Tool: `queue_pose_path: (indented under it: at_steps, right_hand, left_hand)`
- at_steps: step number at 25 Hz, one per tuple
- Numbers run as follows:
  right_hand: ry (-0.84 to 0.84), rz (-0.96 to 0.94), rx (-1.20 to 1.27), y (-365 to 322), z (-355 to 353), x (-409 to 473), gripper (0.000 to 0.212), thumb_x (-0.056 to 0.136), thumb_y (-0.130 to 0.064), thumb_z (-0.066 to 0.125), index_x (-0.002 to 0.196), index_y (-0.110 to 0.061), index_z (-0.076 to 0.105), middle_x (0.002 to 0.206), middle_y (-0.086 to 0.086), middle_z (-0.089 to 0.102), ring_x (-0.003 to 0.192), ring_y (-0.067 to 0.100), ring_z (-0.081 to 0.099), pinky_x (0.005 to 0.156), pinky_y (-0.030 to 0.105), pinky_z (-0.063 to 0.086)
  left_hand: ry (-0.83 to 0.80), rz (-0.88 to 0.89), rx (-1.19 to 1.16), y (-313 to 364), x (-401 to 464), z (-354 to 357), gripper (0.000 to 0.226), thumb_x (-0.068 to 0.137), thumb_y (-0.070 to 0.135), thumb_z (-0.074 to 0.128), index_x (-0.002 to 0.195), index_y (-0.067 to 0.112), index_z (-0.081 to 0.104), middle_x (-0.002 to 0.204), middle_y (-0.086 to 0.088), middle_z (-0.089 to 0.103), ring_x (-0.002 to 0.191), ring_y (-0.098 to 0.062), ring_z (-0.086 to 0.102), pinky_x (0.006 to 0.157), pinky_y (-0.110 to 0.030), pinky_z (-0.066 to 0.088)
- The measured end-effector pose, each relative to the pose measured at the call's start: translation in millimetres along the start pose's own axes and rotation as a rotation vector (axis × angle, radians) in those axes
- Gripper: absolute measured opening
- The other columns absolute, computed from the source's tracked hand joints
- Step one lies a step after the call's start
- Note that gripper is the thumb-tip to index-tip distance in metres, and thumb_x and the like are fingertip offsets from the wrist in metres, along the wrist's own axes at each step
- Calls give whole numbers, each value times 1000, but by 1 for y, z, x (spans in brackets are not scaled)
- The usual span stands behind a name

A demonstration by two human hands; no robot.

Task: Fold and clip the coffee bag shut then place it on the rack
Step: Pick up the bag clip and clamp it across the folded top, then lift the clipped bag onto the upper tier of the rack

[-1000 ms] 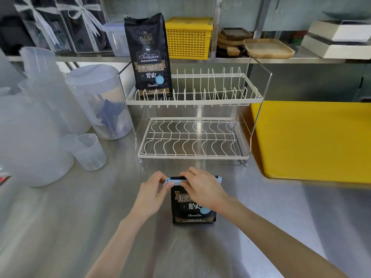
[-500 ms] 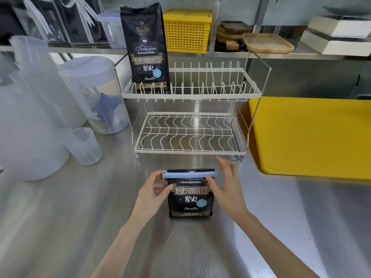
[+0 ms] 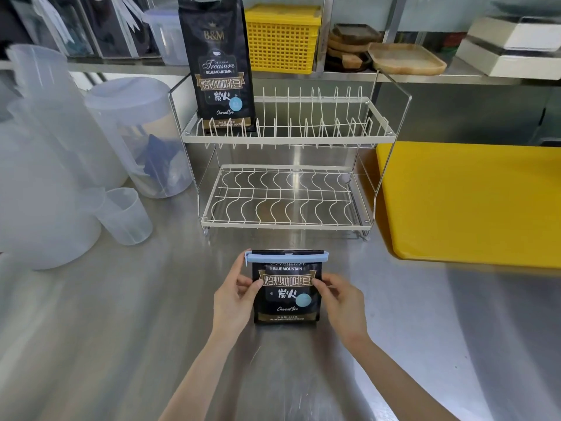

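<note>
I see the coffee bag (image 3: 287, 291) standing on the steel worktop (image 3: 121, 314), in front of the wire rack (image 3: 285, 165) and apart from it. Its top is folded down, and a light blue clip (image 3: 287, 256) runs across the fold from edge to edge.

My left hand (image 3: 233, 299) is at the bag's left side, with its thumb on the front panel near the gold label band and its fingers curled around the left edge. My right hand (image 3: 340, 299) mirrors it on the right edge, thumb tip on the front and fingers wrapped behind. So each grip is closed on the bag about halfway up, below the clip, and the bag sits squarely between the two palms. Neither hand touches the clip.

On the rack's upper tier, at its left end, a second, taller coffee bag (image 3: 218, 65) stands upright. The lower tier holds nothing that I can see. A yellow board (image 3: 473, 202) lies on the worktop to the right of the rack, and clear plastic jugs (image 3: 91, 147) stand to its left.
</note>
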State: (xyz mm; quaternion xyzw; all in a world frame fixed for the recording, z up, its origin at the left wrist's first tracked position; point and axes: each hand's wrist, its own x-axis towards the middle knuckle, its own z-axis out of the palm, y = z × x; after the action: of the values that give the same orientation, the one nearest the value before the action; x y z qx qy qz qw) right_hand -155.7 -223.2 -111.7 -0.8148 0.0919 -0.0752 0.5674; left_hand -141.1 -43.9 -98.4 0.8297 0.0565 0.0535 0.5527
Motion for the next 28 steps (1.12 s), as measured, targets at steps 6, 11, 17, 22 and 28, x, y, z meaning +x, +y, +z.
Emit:
queue_pose_path:
  at_steps: [6, 11, 17, 22, 28]
  right_hand:
    - [-72, 51, 20, 1, -8, 4, 8, 81, -18, 62, 82, -26, 64, 86, -1, 66, 77, -2, 62, 69, 7, 48]
    - [-78, 78, 3, 2, -9, -2, 11, 81, -14, 62, 81, -25, 62, 83, -4, 65, 73, -9, 62, 65, 1, 46]
    - [-41, 84, 11, -7, -9, -4, 6, 83, -14, 59, 85, -14, 65, 81, -2, 67, 73, -3, 60, 58, 1, 46]
    - [32, 76, 36, -35, -12, 1, 9, 81, -16, 62, 76, -23, 66, 77, -2, 68, 70, 2, 63, 60, 7, 48]
    - [98, -21, 86, -82, -17, 24, 15, 81, -13, 61, 94, -10, 69, 82, -4, 65, 66, -7, 58, 56, 4, 49]
  left_hand:
    - [2, -84, -93, -6, -5, 2, 33, 78, 12, 66, 103, 23, 47, 77, 10, 57, 72, -2, 56, 78, -17, 44]
    - [-53, -96, -8, -10, -12, 3, 14, 79, 15, 65, 80, 24, 55, 80, 16, 59, 76, 2, 56, 61, 4, 39]
    - [-27, -101, 63, -5, -10, -3, 28, 79, 19, 64, 60, 30, 47, 54, 24, 65, 62, 7, 60, 59, -7, 40]
    - [-22, -35, 38, 14, 3, -17, 27, 79, 20, 64, 59, 32, 49, 57, 22, 64, 65, 0, 60, 65, -14, 41]
    - [-45, 126, -22, 53, 36, -36, 20, 78, 16, 66, 68, 30, 55, 71, 11, 61, 70, -5, 56, 63, -1, 39]
